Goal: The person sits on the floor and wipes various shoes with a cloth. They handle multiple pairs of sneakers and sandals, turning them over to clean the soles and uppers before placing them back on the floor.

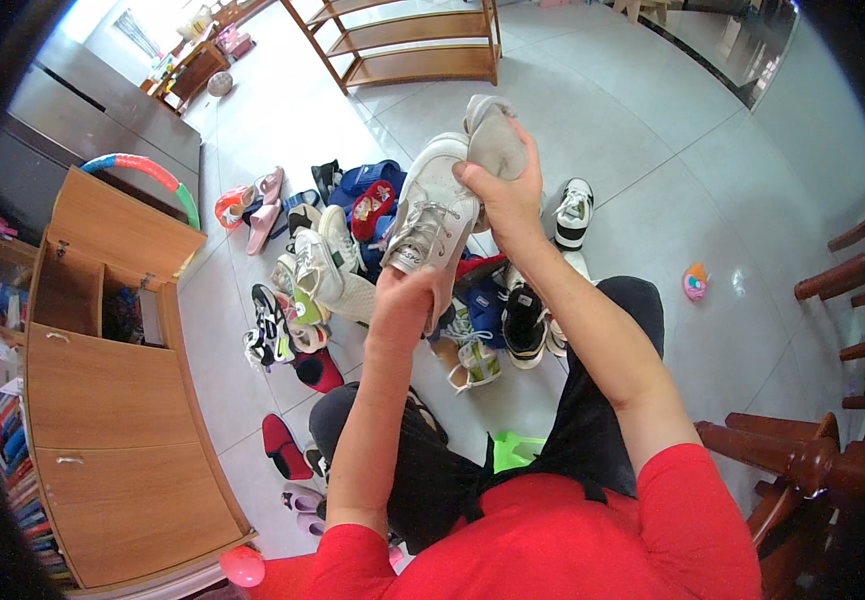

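My left hand [406, 304] grips a white lace-up sneaker [436, 187] by its heel end, thumb at the opening by the tongue. The sneaker is raised above the floor, toe pointing away from me. My right hand [511, 191] holds a soft-looking grey item [496, 142] against the toe; whether it is a cloth or part of another shoe I cannot tell. Below lies a heap of shoes, with white sneakers [320, 262], a red slipper [372, 210], blue slippers [369, 176] and a black-and-white shoe [525, 326].
A wooden shoe rack [425, 64] stands ahead. To the left is a wooden cabinet [114, 397] with its top flap raised. Pink slides [265, 214] and a red-black slipper [286, 446] lie on the floor. Dark wooden furniture legs [792, 454] and a small toy [695, 282] are at right.
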Motion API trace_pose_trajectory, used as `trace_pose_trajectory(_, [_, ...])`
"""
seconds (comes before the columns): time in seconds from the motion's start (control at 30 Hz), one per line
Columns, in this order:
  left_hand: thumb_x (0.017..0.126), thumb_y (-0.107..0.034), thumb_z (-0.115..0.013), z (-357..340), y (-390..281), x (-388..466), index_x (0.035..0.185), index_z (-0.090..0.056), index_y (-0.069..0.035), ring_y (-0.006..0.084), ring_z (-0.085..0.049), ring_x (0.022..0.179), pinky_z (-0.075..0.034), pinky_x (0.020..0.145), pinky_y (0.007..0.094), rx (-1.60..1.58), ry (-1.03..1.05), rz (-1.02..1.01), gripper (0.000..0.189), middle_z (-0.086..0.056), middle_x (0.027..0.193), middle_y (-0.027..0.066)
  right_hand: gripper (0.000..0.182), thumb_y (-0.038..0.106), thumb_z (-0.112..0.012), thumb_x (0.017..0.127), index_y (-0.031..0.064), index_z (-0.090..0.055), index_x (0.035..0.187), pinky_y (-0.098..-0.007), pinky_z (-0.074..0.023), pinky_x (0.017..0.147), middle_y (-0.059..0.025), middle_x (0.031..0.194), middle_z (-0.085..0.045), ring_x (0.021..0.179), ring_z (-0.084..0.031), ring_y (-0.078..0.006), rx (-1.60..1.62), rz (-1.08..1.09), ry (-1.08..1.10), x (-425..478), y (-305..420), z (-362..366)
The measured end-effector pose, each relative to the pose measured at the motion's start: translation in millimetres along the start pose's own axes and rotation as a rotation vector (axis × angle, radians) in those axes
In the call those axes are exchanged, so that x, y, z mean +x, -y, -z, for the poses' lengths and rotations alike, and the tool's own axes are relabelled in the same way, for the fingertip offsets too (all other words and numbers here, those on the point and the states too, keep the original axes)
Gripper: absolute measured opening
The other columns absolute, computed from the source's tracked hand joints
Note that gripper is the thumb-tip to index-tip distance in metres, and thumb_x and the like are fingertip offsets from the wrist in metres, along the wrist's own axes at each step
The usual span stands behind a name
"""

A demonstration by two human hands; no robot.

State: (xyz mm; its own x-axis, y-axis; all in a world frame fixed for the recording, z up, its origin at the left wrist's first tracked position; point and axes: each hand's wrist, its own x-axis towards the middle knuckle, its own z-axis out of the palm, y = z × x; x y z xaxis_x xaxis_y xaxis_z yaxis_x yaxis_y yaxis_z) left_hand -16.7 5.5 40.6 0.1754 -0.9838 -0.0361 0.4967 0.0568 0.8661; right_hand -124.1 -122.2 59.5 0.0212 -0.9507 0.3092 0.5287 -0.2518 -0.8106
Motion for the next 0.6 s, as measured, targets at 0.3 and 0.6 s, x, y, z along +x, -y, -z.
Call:
trace_pose_trajectory(0.3, [0.095, -0.030, -0.043, 3.6, -14.1, 15.1, 0.130, -0.045, -0.004, 0.0343, -0.050, 0.117, -0.040, 0.100, 0.0480, -0.569, -0.124, -0.115, 0.043, -0.050, 0.129, 0.0178, 0.073, 0.023, -0.080, 0.070, 0.0015, -0.039, 0.127, -0.0309, -0.0425, 0.091, -0.0146, 0.118, -0.053, 0.106, -0.052, -0.0208, -0.202, -0.117, -0.017, -6.4, 3.0, -11.2])
trace_pose_trajectory(0.6, [0.088, -0.018, -0.062, -3.8, 6.9, 3.0, 0.117, -0.057, 0.004, 0.0238, -0.056, 0.106, -0.042, 0.093, 0.0323, 0.783, -0.280, -0.512, 0.037, -0.059, 0.118, 0.0125, 0.050, 0.033, -0.074, 0.069, 0.0096, -0.061, 0.111, -0.0401, -0.0394, 0.084, -0.0111, 0.101, -0.058, 0.097, -0.052, -0.0290, -0.806, 0.713, 0.434, -4.5, 0.7, 10.2])
